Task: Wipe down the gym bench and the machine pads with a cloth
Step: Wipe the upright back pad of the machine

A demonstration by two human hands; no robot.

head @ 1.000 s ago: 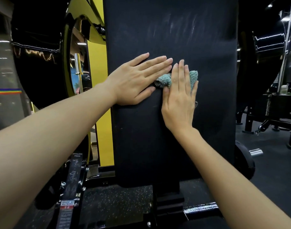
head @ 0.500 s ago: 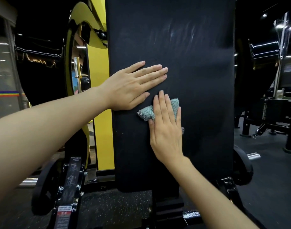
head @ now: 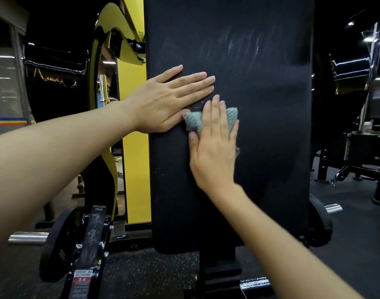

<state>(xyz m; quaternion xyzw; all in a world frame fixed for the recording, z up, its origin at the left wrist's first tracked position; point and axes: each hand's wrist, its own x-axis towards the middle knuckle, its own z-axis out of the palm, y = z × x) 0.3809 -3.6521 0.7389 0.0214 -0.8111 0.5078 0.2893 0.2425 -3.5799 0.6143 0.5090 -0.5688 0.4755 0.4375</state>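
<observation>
My right hand (head: 215,143) is flat with the fingers straight, pressing the teal cloth (head: 193,123) onto the upright back pad (head: 271,147) about mid-height. My left hand (head: 167,100) is right beside it, also flat on the pad. Nothing's actually gripping the cloth, so I reckon a fast stroke could slide off it or bump the left fingers.

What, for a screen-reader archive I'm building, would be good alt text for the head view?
The right hand presses a teal cloth flat against an upright black machine pad, while the left hand rests flat on the pad beside it. Pale streaks mark the pad's upper part; a yellow frame stands at left.
</observation>
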